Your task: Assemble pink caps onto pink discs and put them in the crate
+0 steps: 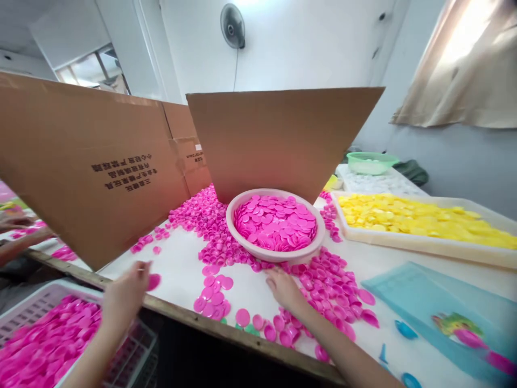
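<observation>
My left hand (pixel 128 291) is over the table's front edge, closed, with a round pink plastic piece (pixel 154 281) showing at its fingertips. Motion softens its outline. Below that hand stands a white plastic basket (pixel 52 288) full of pink pieces. My right hand (pixel 283 285) rests at the foot of a pale round basin (pixel 236 229), beside small pink plastic cups (pixel 327 283). Its fingers are bent together, and whatever lies under them is hidden. Flat pink discs (pixel 277 221) fill the basin. More loose discs (pixel 214 296) lie between my hands.
Upright cardboard sheets (pixel 283 140) stand behind the basin and at the left (pixel 92 178). A white tray (pixel 404 245) of yellow pieces is at the right, near a blue translucent bag (pixel 428 302) and small blue pieces (pixel 406 330). Another person's hands (pixel 28 234) show far left.
</observation>
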Demonstrator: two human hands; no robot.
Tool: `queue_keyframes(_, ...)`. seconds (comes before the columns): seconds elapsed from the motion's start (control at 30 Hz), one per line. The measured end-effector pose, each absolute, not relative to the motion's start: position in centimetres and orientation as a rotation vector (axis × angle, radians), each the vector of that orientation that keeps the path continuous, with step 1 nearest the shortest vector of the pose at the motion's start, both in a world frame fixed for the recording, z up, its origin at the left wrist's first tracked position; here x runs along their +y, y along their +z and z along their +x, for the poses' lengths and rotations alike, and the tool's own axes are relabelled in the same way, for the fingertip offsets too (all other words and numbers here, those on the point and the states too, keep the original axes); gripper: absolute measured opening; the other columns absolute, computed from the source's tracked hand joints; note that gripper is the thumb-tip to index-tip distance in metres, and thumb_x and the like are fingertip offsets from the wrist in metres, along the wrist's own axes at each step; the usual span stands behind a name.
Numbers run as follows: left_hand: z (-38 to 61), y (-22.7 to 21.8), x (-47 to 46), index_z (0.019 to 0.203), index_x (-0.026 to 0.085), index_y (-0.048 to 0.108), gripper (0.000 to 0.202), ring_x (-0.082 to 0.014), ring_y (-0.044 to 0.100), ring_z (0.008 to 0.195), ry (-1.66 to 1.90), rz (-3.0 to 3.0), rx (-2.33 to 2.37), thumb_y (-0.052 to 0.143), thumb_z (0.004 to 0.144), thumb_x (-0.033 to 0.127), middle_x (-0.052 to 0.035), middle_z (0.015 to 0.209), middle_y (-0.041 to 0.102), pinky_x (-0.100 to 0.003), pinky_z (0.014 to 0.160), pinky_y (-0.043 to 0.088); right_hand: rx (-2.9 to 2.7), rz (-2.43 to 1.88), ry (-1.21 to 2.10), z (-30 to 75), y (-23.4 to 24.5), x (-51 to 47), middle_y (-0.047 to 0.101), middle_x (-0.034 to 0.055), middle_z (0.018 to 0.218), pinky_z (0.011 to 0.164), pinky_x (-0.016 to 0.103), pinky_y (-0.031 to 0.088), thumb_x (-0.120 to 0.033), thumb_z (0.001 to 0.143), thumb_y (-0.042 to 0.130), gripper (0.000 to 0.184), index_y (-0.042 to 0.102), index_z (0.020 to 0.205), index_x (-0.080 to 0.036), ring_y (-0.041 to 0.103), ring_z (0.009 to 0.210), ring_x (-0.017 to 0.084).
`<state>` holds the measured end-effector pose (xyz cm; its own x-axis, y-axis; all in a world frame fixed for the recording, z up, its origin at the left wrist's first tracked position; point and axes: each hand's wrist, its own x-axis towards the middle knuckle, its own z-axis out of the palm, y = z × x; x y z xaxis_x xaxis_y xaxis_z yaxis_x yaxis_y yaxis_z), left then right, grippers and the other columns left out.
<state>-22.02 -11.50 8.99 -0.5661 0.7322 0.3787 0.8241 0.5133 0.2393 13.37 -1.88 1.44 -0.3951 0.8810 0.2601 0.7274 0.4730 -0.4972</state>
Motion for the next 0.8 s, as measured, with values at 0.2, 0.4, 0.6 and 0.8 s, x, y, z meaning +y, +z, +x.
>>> queue_keyframes(0.2,-24.6,9.8,-15.0,0.096,0.018,0.048,0.029,-0.0188,0.053,0.085,-0.273,-1.229,-2.453,0.028,0.083,0.034,-0.0021,0.092,0.061,-0.029,0.073,0.038,-2.337,-1.447,0.022,13.2,-1.8,0.0,0.045,0.015,0.119,0.088,0.04,0.034,-0.008,0.077,0.039,0.052,0.034,0.128,-0.018,0.042,0.106,0.028)
queue_keyframes(0.4,-11.1,2.9,-7.6,0.096,0.019,0.053,0.024,-0.0154,0.053,0.082,-0.506,-2.033,-2.4,0.04,0.081,0.033,-0.0053,0.088,0.059,-0.023,0.07,0.037,-2.372,-1.336,0.247,13.5,-1.3,-0.1,0.054,0.0115,0.101,0.087,0.033,0.034,-0.007,0.076,0.039,0.037,0.055,0.108,-0.016,0.047,0.096,0.022)
queue_keyframes(0.6,-7.6,-0.1,-4.2,0.091,0.017,0.056,0.025,-0.0202,0.05,0.084,-0.468,-2.03,-2.303,0.041,0.08,0.032,-0.009,0.092,0.052,-0.027,0.066,0.035,-2.204,-1.222,0.424,13.9,0.1,-2.1,0.046,0.009,0.102,0.087,0.029,0.036,-0.013,0.078,0.041,0.023,0.06,0.091,-0.016,0.046,0.097,0.018)
queue_keyframes(0.8,-8.2,-0.2,-4.1,0.084,0.017,0.056,0.017,-0.0156,0.05,0.08,-0.863,-2.211,-2.28,0.052,0.073,0.029,-0.0051,0.084,0.055,-0.026,0.071,0.035,-2.29,-1.148,0.457,12.2,0.8,-3.2,0.046,0.0079,0.1,0.085,0.032,0.037,-0.012,0.073,0.05,0.031,0.054,0.102,-0.02,0.045,0.096,0.02)
